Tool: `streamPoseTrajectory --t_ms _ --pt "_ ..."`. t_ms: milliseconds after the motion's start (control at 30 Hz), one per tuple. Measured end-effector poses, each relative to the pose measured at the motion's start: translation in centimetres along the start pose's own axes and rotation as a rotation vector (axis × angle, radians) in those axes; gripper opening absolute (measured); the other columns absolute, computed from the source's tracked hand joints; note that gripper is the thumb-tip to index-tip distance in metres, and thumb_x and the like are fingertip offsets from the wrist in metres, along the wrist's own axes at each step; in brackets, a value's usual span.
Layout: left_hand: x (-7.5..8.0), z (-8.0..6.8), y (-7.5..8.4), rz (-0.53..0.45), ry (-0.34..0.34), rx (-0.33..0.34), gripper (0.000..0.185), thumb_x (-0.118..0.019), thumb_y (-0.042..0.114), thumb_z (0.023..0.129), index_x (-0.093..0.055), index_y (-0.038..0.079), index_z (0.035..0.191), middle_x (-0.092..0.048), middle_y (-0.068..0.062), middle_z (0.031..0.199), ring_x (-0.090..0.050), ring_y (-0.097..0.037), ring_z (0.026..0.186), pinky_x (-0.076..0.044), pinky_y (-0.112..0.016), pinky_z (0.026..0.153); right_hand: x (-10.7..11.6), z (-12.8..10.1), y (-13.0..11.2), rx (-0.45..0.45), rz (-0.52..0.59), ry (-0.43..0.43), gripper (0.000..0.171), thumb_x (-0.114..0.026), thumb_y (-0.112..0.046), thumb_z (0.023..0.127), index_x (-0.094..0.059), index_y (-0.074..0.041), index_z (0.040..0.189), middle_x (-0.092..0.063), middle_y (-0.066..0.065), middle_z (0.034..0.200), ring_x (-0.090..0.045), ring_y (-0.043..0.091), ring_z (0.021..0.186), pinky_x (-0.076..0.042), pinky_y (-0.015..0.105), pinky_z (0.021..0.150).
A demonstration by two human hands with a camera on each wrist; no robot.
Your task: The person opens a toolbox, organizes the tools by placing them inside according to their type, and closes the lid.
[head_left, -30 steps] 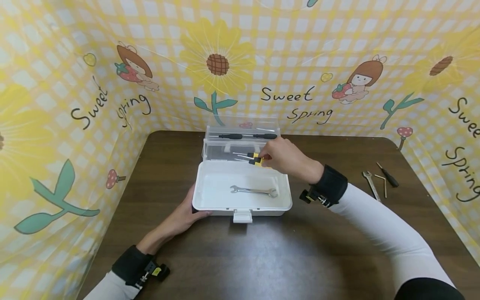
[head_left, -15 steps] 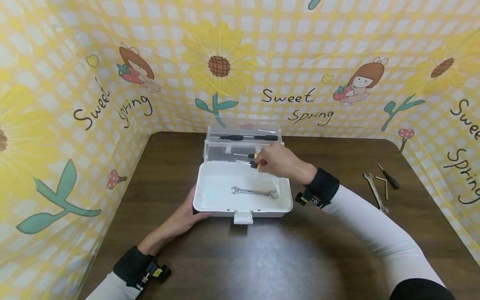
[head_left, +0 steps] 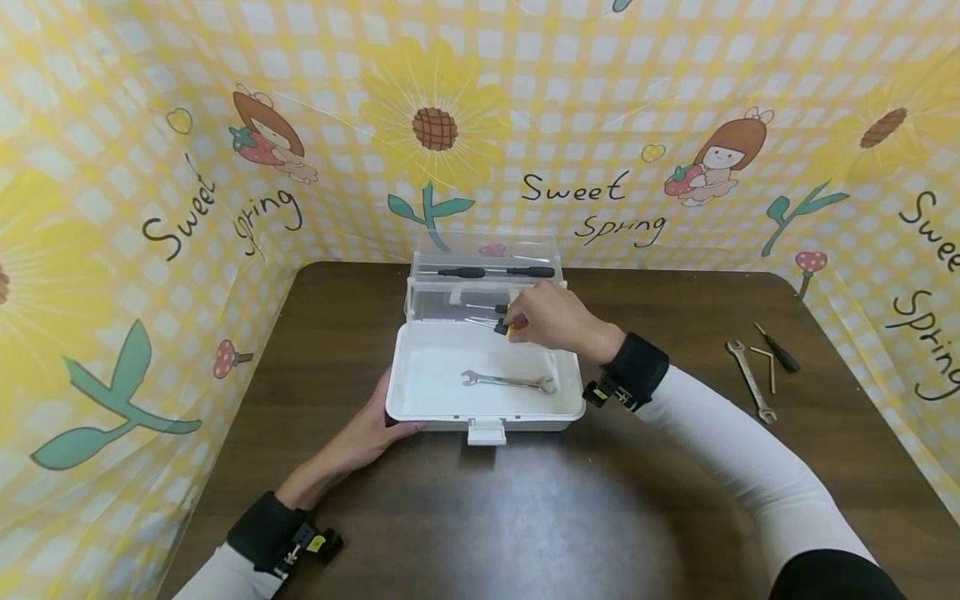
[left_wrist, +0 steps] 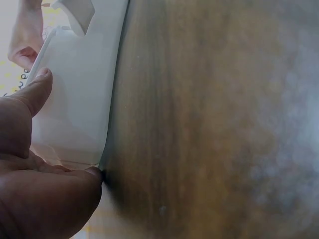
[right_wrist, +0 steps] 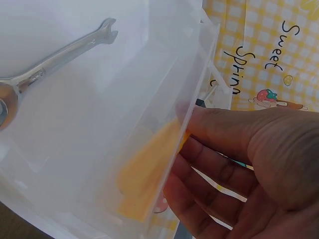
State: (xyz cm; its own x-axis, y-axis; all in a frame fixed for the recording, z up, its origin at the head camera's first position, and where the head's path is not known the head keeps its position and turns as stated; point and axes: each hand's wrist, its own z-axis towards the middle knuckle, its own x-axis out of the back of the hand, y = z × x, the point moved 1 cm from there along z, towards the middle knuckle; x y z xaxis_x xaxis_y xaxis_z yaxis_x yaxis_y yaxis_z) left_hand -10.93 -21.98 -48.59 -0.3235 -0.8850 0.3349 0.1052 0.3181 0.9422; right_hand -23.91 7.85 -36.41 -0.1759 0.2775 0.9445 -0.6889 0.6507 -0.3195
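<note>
Slightly leftward since the earlier frame, the right hand (head_left: 551, 321) now sits just above the centre of the head view, over the back edge of the white toolbox (head_left: 420, 400), its fingers pinching the yellow-and-black screwdrivers (head_left: 501, 320). At the box's lower left corner, the left hand (head_left: 367, 433) rests on it with relaxed fingers on the bench (head_left: 525, 517). One wrench (head_left: 508, 382) lies inside the box. Far right on the bench lie another wrench (head_left: 750, 379) and a small screwdriver (head_left: 778, 350).
</note>
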Motion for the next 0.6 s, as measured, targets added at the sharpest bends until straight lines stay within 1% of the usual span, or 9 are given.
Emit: streamPoseTrajectory --t_ms 200,400,600 --pt "0.10 0.03 -0.03 0.006 -0.002 0.007 0.110 -0.076 0.018 0.100 0.008 0.019 0.171 0.001 -0.015 0.178 -0.008 -0.040 0.161 -0.013 -0.066 0.122 -0.04 0.07 0.15 -0.023 -0.004 -0.007 0.020 -0.090 -0.012 0.086 -0.085 -0.008 0.106 -0.081 0.005 0.097 -0.075 0.018 0.088 -0.060 0.033 0.072" --pt "0.11 0.03 0.09 -0.001 -0.003 0.017 0.110 -0.076 0.018 0.100 0.008 0.021 0.171 0.002 -0.014 0.178 -0.007 -0.040 0.161 -0.012 -0.067 0.122 -0.13 0.12 0.26 -0.030 0.003 -0.005 0.017 -0.088 -0.011 0.088 -0.086 -0.009 0.105 -0.081 0.004 0.095 -0.073 0.017 0.085 -0.058 0.031 0.069" --pt "0.04 -0.04 -0.03 -0.002 -0.005 0.016 0.109 -0.076 0.018 0.100 0.007 0.018 0.171 0.000 -0.016 0.177 -0.008 -0.041 0.161 -0.013 -0.067 0.122 -0.26 0.02 0.26 -0.023 -0.009 0.015 0.015 -0.088 -0.012 0.088 -0.086 -0.010 0.103 -0.080 0.002 0.092 -0.071 0.015 0.082 -0.057 0.030 0.066"
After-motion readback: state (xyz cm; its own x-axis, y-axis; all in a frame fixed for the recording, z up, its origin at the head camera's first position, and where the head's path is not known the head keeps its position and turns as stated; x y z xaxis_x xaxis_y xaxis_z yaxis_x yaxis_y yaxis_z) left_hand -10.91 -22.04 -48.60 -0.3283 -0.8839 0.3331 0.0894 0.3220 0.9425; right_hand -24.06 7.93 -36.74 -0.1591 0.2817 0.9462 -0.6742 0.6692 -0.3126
